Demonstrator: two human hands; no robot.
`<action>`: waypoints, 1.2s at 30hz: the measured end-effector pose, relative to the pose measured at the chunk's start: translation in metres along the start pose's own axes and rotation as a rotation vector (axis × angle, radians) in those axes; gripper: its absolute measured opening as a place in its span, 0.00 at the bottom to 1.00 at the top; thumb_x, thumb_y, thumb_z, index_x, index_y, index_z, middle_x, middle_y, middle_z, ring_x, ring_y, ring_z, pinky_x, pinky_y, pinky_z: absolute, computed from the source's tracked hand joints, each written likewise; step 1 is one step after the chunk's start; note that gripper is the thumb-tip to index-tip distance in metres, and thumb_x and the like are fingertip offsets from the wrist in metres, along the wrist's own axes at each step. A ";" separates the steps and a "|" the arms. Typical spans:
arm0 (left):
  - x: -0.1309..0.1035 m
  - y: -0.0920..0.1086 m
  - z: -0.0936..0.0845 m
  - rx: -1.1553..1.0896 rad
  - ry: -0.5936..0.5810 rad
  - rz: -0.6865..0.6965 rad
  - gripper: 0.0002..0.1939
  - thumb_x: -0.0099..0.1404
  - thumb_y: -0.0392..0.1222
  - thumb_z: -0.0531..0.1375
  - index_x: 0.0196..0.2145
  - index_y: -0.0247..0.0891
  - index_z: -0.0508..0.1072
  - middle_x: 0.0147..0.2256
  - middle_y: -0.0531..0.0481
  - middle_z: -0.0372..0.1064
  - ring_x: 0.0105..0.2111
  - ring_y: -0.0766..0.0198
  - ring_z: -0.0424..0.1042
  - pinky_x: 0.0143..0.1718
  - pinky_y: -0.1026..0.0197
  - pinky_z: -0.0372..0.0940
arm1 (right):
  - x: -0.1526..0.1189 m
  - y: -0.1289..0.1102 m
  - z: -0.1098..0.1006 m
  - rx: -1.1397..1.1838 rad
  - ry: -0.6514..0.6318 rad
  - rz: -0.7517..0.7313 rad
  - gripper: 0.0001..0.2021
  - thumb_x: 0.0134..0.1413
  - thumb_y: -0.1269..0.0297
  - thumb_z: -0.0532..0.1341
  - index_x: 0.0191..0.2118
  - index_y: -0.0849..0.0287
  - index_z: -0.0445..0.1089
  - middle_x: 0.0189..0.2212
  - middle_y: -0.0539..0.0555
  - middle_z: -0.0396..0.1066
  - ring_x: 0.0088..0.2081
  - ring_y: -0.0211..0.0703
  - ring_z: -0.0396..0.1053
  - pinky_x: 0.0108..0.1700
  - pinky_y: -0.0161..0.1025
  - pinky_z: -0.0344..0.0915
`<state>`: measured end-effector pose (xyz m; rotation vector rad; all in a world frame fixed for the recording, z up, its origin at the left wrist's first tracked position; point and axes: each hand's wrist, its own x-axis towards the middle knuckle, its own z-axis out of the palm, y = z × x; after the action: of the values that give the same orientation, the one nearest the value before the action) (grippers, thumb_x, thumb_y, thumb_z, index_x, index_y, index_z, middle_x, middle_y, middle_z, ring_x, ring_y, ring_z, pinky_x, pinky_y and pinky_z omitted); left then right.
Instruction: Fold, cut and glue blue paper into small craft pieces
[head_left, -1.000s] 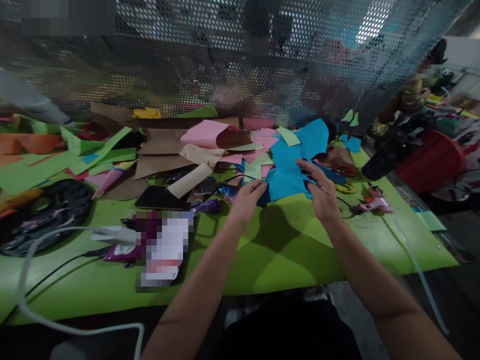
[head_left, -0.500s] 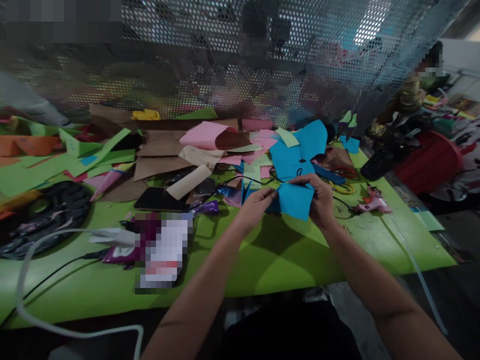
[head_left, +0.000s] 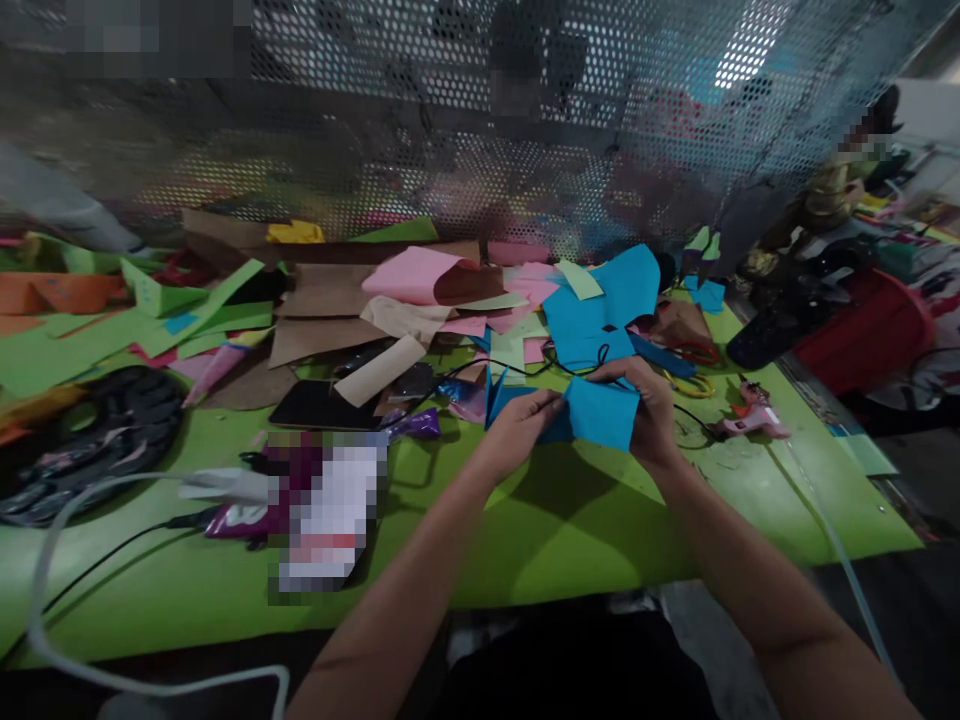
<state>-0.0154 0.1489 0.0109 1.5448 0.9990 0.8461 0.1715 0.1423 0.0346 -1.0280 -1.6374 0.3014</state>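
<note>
Both hands hold a folded piece of blue paper (head_left: pixel 600 412) just above the green table (head_left: pixel 570 540). My left hand (head_left: pixel 521 430) pinches its left part, where pointed flaps stand up beside the fingers. On the other side, my right hand (head_left: pixel 651 405) grips the right edge, thumb and fingers closed on it. A larger blue sheet (head_left: pixel 589 315) lies behind the hands, with a thin black cord (head_left: pixel 517 368) running in front of it. To the right of my right hand rests a pink glue gun (head_left: pixel 754 415).
Brown paper (head_left: pixel 322 335), pink paper (head_left: pixel 412 275) and green scraps (head_left: pixel 202 300) crowd the table's back. A black phone (head_left: pixel 322 404), a black tray (head_left: pixel 97 440) and a white cable (head_left: pixel 150 685) lie left. Yellow-handled scissors (head_left: pixel 694 385) lie right. A perforated metal screen (head_left: pixel 450 150) stands behind.
The blue paper and both hands have shifted slightly right and down in view, with the grip kept. The whole view has also shifted a little.
</note>
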 end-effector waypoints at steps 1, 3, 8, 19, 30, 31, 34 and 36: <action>0.000 0.000 0.001 -0.004 0.006 -0.001 0.18 0.66 0.55 0.55 0.34 0.37 0.74 0.31 0.51 0.68 0.33 0.62 0.64 0.37 0.61 0.60 | 0.000 0.000 0.000 0.009 -0.011 0.003 0.03 0.52 0.66 0.65 0.32 0.54 0.77 0.31 0.52 0.78 0.35 0.46 0.73 0.40 0.43 0.66; -0.001 0.002 0.002 -0.020 0.014 0.005 0.17 0.66 0.54 0.56 0.35 0.38 0.75 0.32 0.51 0.70 0.34 0.62 0.65 0.38 0.61 0.60 | -0.002 0.001 0.000 0.021 -0.021 0.000 0.03 0.53 0.65 0.65 0.33 0.54 0.77 0.31 0.52 0.78 0.35 0.46 0.73 0.40 0.44 0.66; -0.004 0.004 0.003 -0.064 0.030 0.016 0.17 0.67 0.55 0.56 0.33 0.38 0.74 0.31 0.52 0.68 0.33 0.63 0.64 0.36 0.62 0.58 | -0.007 0.003 0.005 -0.047 -0.052 -0.083 0.05 0.58 0.67 0.64 0.35 0.52 0.78 0.33 0.52 0.79 0.39 0.48 0.74 0.43 0.46 0.66; 0.005 -0.012 0.004 -0.303 0.242 0.011 0.17 0.60 0.55 0.64 0.34 0.37 0.78 0.32 0.50 0.75 0.35 0.61 0.69 0.39 0.62 0.64 | -0.010 0.005 0.007 -0.313 -0.086 -0.258 0.13 0.57 0.72 0.65 0.46 0.49 0.79 0.45 0.53 0.79 0.46 0.51 0.74 0.49 0.51 0.64; 0.001 -0.008 0.002 -0.128 0.332 0.054 0.16 0.67 0.50 0.58 0.40 0.38 0.80 0.36 0.48 0.78 0.38 0.58 0.72 0.42 0.60 0.65 | -0.011 -0.001 0.007 -0.432 -0.148 -0.319 0.17 0.60 0.71 0.61 0.53 0.54 0.75 0.45 0.57 0.78 0.46 0.51 0.72 0.45 0.48 0.64; -0.001 -0.006 0.003 -0.092 0.348 0.073 0.15 0.67 0.49 0.57 0.40 0.38 0.80 0.36 0.48 0.77 0.37 0.59 0.71 0.41 0.60 0.65 | -0.012 -0.003 0.008 -0.436 -0.146 -0.342 0.18 0.60 0.71 0.61 0.55 0.55 0.74 0.45 0.57 0.78 0.46 0.51 0.73 0.44 0.48 0.65; -0.003 -0.002 0.003 -0.045 0.387 0.126 0.15 0.67 0.47 0.56 0.38 0.36 0.80 0.34 0.48 0.76 0.33 0.61 0.69 0.38 0.62 0.64 | -0.017 -0.007 0.012 -0.448 -0.115 -0.388 0.18 0.60 0.72 0.61 0.54 0.52 0.74 0.44 0.56 0.78 0.45 0.49 0.74 0.44 0.47 0.64; -0.002 -0.001 0.003 -0.066 0.404 0.128 0.15 0.67 0.46 0.56 0.37 0.36 0.80 0.33 0.49 0.76 0.32 0.62 0.68 0.37 0.62 0.64 | -0.019 -0.007 0.013 -0.444 -0.103 -0.391 0.17 0.61 0.74 0.60 0.51 0.51 0.76 0.42 0.54 0.79 0.44 0.48 0.74 0.44 0.46 0.64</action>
<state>-0.0137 0.1455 0.0088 1.4222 1.1525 1.3045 0.1563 0.1279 0.0223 -0.9945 -2.0068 -0.2875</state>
